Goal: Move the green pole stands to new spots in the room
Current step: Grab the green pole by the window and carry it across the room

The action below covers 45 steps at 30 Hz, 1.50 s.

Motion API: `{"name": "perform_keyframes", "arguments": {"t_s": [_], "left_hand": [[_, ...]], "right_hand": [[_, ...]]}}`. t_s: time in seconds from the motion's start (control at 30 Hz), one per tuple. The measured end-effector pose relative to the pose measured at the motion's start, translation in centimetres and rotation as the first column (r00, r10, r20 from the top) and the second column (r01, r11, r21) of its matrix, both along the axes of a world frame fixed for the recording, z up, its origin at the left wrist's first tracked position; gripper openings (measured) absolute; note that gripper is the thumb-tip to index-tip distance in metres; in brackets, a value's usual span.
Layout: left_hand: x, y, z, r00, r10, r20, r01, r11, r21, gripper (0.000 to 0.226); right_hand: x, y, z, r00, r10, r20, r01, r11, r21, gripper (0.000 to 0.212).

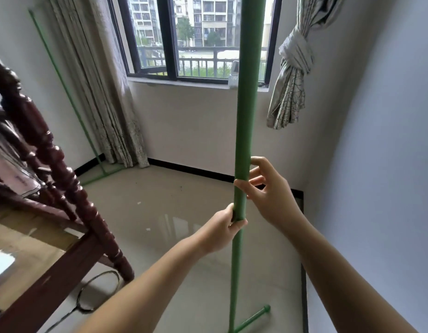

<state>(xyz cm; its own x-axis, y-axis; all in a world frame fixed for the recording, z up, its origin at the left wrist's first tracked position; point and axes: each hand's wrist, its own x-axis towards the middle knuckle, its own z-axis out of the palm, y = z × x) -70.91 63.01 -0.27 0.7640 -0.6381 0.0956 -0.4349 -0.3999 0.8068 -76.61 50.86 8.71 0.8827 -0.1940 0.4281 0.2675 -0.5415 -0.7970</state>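
A green pole stand (246, 97) rises upright right in front of me, running from the floor past the top of the view. Its foot bar (253, 319) rests on the tiled floor near the right wall. My left hand (222, 233) is wrapped around the pole at about waist height. Just above it, my right hand (268, 191) touches the pole with thumb and fingertips, fingers loosely spread. A second green pole stand (64, 90) leans in the far left corner beside the curtain, its base (104, 174) on the floor.
A dark wooden bed frame (64, 179) fills the left side. A badminton racket (97, 292) lies on the floor by its leg. The window (196, 39) and a knotted curtain (294, 68) are ahead; the white wall (376, 164) is close on the right.
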Motion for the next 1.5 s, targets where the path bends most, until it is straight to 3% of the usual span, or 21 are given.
{"name": "perform_keyframes", "arguments": {"t_s": [0.53, 0.93, 1.2, 1.37, 1.5], "left_hand": [[-21.9, 21.9, 0.5, 0.986, -0.160, -0.048, 0.162, 0.986, 0.046, 0.026], [-41.9, 31.6, 0.4, 0.986, -0.151, -0.069, 0.153, 0.988, 0.031, 0.007], [-53.4, 38.7, 0.4, 0.969, -0.220, -0.111, 0.226, 0.973, 0.046, 0.031], [-59.4, 45.5, 0.2, 0.964, -0.256, -0.073, 0.257, 0.966, 0.002, 0.010], [-63.9, 52.2, 0.5, 0.971, -0.238, -0.017, 0.237, 0.971, -0.037, 0.008]], "right_hand": [[-23.1, 22.7, -0.5, 0.993, -0.121, 0.020, 0.121, 0.992, -0.043, 0.033], [-42.2, 32.7, -0.7, 0.991, -0.134, -0.013, 0.132, 0.985, -0.112, 0.033], [-54.9, 39.9, -0.8, 0.988, -0.152, -0.005, 0.151, 0.986, -0.065, 0.023], [-60.9, 47.1, -1.0, 0.987, -0.161, 0.021, 0.162, 0.985, -0.065, 0.024], [-65.0, 53.8, -0.8, 0.990, -0.141, 0.017, 0.141, 0.989, -0.051, 0.030]]}}
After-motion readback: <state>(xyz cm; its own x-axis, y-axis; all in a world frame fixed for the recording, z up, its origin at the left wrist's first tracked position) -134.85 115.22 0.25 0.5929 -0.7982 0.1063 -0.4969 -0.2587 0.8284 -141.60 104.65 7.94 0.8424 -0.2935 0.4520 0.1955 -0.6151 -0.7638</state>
